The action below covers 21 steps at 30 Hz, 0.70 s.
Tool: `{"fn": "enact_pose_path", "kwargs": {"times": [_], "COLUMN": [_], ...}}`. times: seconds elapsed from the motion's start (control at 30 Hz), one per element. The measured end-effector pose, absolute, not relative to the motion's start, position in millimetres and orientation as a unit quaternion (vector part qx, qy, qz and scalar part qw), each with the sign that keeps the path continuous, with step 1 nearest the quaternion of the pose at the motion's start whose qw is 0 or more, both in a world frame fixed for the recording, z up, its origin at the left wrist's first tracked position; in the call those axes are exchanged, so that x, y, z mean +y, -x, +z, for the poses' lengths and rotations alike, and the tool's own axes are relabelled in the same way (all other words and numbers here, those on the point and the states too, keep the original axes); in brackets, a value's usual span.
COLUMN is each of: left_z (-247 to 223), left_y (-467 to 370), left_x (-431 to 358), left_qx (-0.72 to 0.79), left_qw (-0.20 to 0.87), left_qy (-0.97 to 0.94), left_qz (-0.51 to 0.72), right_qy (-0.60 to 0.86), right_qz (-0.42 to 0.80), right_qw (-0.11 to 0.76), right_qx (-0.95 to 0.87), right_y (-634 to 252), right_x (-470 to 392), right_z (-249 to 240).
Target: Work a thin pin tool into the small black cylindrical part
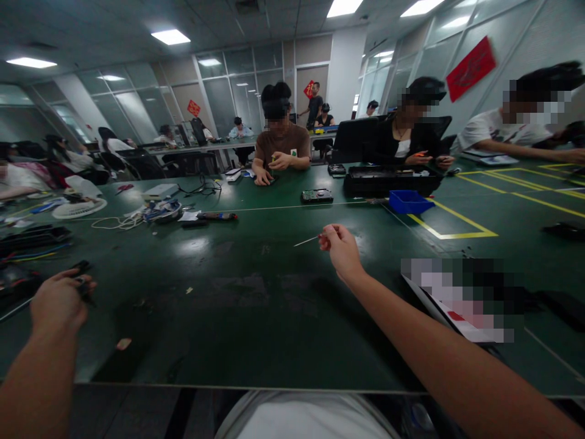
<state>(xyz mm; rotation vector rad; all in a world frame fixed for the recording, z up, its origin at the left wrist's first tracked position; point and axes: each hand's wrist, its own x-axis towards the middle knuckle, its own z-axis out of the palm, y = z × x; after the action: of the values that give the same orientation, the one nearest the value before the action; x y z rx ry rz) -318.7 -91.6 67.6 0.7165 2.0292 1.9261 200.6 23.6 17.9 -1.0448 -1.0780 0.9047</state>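
My right hand (340, 251) is raised over the middle of the green table, fingertips pinched together on a thin pale rod (305, 242). The rod points left, and its kind is too fine to make out. At the left side, my left hand (59, 299) is closed around a small black object (82, 267) that sticks out past the fingers. What exactly it is stays hidden by the grip and the dim light. Beside that hand lie dark parts (18, 277) and several coloured wires (41, 253).
Across the green table (256, 341) a person (281, 146) handles small parts. A hard drive (317, 195), a black bin (393, 181) and a blue tray (409, 202) stand ahead. A screwdriver-like tool (218, 216) lies left of centre, a blurred flat item (450, 299) at right.
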Motion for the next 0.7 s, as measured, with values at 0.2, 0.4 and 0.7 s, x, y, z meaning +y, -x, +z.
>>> {"fn": "enact_pose_path", "kwargs": {"times": [0.2,0.4,0.7], "left_z": [71.0,75.5,59.9], "left_y": [234.6,141.1,15.9], "left_x": [-54.2,-23.2,-0.8], "left_qx": [0.636,0.543,0.487], "left_qw": [0.224,0.404,0.508], "left_qy": [-0.227,-0.318,-0.486], "left_qz": [0.702,0.664,0.518], "right_qy": [0.457,0.452,0.451], "right_qz": [0.402,0.399,0.384], "right_qw": [0.642,0.648,0.662], "right_qx": [-0.466,-0.464,-0.459], "right_y": [-199.7,-200.5,-202.0], "right_x": [22.3,21.8,17.0], "right_z": [19.2,19.9,25.0]}}
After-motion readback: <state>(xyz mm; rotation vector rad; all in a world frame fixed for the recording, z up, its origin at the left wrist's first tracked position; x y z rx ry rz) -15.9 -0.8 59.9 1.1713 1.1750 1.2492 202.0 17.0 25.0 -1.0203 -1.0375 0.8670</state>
